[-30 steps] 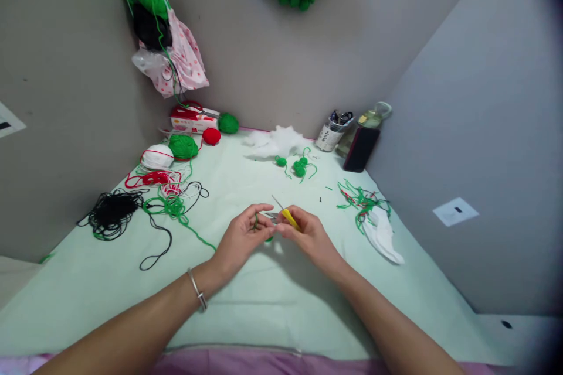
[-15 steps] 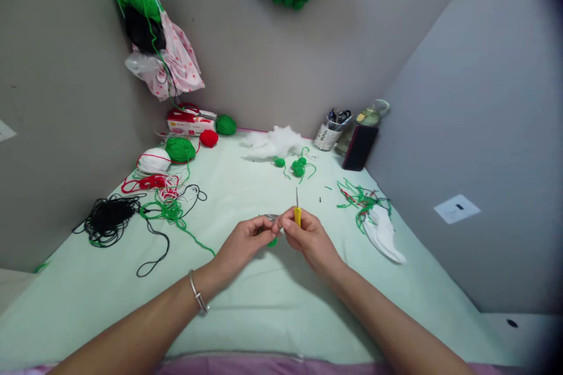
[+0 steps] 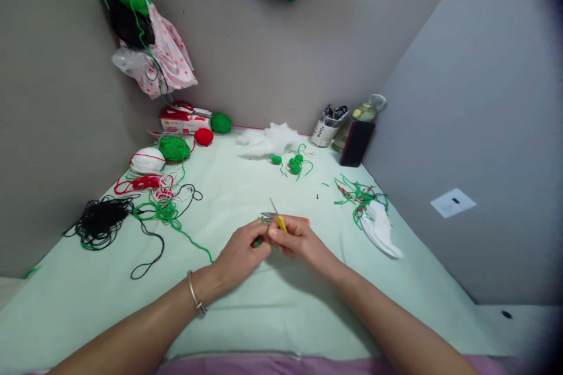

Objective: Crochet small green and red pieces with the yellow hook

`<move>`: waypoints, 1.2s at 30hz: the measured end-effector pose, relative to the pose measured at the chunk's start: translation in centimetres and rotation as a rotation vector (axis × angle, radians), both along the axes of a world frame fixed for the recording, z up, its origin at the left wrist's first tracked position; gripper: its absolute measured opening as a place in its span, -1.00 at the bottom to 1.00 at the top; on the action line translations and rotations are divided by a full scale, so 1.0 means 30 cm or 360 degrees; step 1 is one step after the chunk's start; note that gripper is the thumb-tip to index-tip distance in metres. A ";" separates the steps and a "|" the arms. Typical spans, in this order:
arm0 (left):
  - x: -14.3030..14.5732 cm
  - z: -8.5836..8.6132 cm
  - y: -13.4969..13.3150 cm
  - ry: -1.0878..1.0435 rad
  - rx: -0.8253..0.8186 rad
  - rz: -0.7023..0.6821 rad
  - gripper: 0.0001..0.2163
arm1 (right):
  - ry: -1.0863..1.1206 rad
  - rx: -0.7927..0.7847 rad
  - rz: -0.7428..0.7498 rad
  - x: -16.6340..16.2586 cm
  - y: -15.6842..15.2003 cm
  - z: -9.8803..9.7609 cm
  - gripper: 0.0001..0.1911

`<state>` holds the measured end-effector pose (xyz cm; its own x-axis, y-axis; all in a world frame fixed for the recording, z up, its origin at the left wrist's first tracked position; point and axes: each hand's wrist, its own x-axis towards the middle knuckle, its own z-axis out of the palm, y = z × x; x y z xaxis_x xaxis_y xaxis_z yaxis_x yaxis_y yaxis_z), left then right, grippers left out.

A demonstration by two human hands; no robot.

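Note:
My right hand [image 3: 295, 237] is closed around the yellow handle of a crochet hook [image 3: 280, 222], whose thin metal shaft points up and to the left. Close against it, my left hand [image 3: 247, 247] pinches a small green crocheted piece [image 3: 257, 243], mostly covered by the fingers. Behind both hands lies a pair of scissors [image 3: 268, 214] with orange handles, partly hidden by the right hand. Farther back on the table rest small green crocheted balls [image 3: 295, 164] with loose tails, and another little green ball [image 3: 275, 159] beside them.
White stuffing [image 3: 275, 139] lies at the back. Black yarn [image 3: 104, 220], a white ball [image 3: 147, 160] and green yarn [image 3: 175, 149] spread along the left. To the right are yarn scraps [image 3: 358, 194], white cloth [image 3: 380, 231], a phone [image 3: 357, 143] and a pen cup [image 3: 324, 133].
The crochet hook has tipped from upright to leaning left. My left hand has turned more palm-down, and more of the scissors now shows behind the hands. The whole view has shifted slightly.

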<state>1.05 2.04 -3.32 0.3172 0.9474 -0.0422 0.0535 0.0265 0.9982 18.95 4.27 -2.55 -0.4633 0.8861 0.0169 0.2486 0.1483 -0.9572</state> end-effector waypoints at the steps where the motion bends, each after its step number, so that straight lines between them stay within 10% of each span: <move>1: -0.005 -0.003 0.004 -0.0030 -0.0047 0.0001 -0.89 | -0.0075 0.0067 -0.0065 0.022 0.021 -0.004 -0.49; 7: -0.032 -0.010 0.021 -0.0275 -0.0331 0.0046 -0.78 | -0.0540 0.0632 -0.0483 0.139 0.132 -0.044 -0.71; 15: -0.056 -0.016 0.028 -0.0528 -0.0456 0.0128 -0.77 | -0.0820 0.0855 -0.0051 0.080 0.092 -0.079 -0.82; 21: -0.063 -0.008 0.028 -0.0571 -0.0488 0.0262 -0.68 | -0.0699 0.0769 -0.0257 0.098 0.090 -0.043 -0.62; 36: -0.036 -0.032 0.015 -0.0519 -0.0329 0.0291 -0.62 | -0.0410 0.0112 0.0124 0.016 0.006 0.015 -0.61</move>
